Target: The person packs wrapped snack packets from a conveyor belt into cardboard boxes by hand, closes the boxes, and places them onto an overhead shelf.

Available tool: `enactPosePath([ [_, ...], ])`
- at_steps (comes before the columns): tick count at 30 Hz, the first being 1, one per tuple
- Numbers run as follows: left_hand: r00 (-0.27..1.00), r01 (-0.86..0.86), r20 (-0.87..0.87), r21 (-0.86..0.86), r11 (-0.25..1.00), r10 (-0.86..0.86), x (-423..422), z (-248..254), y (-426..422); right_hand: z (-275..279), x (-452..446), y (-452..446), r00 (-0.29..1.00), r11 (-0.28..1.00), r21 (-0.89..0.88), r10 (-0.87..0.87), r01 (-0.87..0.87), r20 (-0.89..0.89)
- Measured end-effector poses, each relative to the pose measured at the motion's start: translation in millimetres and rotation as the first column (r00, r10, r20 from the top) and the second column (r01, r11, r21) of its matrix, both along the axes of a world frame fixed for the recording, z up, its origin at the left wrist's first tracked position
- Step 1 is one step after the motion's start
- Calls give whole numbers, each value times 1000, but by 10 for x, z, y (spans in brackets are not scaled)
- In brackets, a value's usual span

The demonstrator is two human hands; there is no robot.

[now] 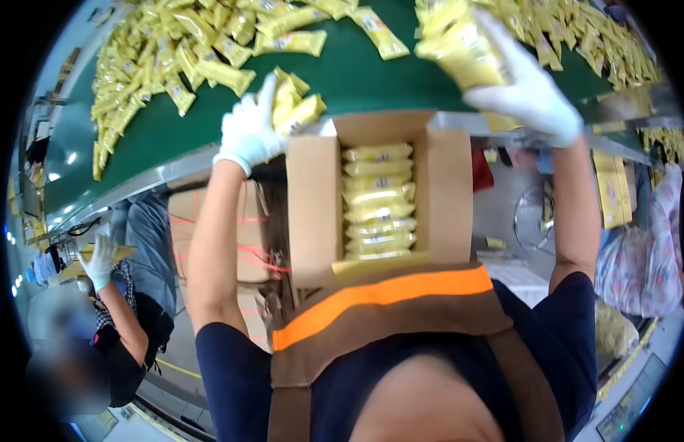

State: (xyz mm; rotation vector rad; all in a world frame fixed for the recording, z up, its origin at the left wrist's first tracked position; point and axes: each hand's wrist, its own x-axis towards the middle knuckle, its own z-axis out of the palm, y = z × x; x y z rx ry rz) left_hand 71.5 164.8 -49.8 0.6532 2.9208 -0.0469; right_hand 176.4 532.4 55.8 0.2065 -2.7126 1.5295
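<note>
Between my arms stands an open cardboard box point(309, 206), its flaps spread, with several yellow packets point(379, 195) lying in a column inside. My left hand point(252, 129), in a white glove, is closed around a few yellow packets point(294, 107) just beyond the box's left flap, over the green belt's near edge. My right hand point(530, 92), also gloved in white, grips a bunch of yellow packets point(463, 48) above the green belt point(379, 85), to the right of the box. Its fingers are partly blurred.
Piles of yellow packets point(154, 51) cover the belt's far left, and more point(570, 37) lie at the far right. Cardboard boxes point(209, 236) stand left of the open box. A co-worker's gloved hand point(99, 261) shows at the left; another person's patterned sleeve point(660, 243) is at the right.
</note>
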Motion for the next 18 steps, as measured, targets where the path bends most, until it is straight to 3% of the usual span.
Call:
enactPosePath([
  [1,1000,15,-28,58,998,-14,31,-51,-39,234,134,-143,995,985,-141,104,-103,1],
  [2,1000,7,-7,104,995,-6,77,17,-36,354,234,-285,963,964,59,262,-259,-60],
  [3,1000,-1,-4,154,988,2,83,76,-25,362,334,-451,901,849,398,420,-348,-108],
  [4,994,-9,-106,283,959,41,52,13,-62,271,435,-664,847,677,637,526,-368,-70],
  [5,994,-34,-81,398,917,73,78,179,-41,154,547,-893,808,448,795,583,-408,86],
  [6,996,46,-91,579,814,8,109,340,-7,-136,662,-1021,794,428,818,605,-384,56],
  [7,992,120,-114,733,669,-53,167,522,48,-285,681,-1166,773,411,750,600,-519,206],
  [8,979,-24,133,824,566,-153,305,807,135,-438,686,-1310,749,372,733,601,-570,277],
  [9,895,-193,351,861,471,-275,453,1022,232,-527,681,-1423,720,351,688,592,-635,362],
  [10,793,-124,370,876,467,-484,516,1073,289,-577,708,-1508,695,328,650,561,-686,450],
  [11,654,-147,376,915,377,-657,625,1016,373,-945,827,-1543,692,360,614,549,-702,470],
  [13,634,328,295,735,594,-715,725,810,480,-1202,1135,-1534,774,505,616,554,-604,305],
  [14,669,444,402,458,770,-625,806,845,630,-1134,1244,-1521,799,556,618,563,-556,213],
  [15,720,515,472,128,847,-509,902,874,793,-1031,1342,-1472,796,577,630,596,-520,110],
  [17,780,586,235,53,808,-580,1093,595,959,-960,1405,-1554,788,542,592,536,-597,304],
  [18,775,594,233,46,803,-587,1111,504,1079,-961,1388,-1555,767,525,569,525,-633,370],
])
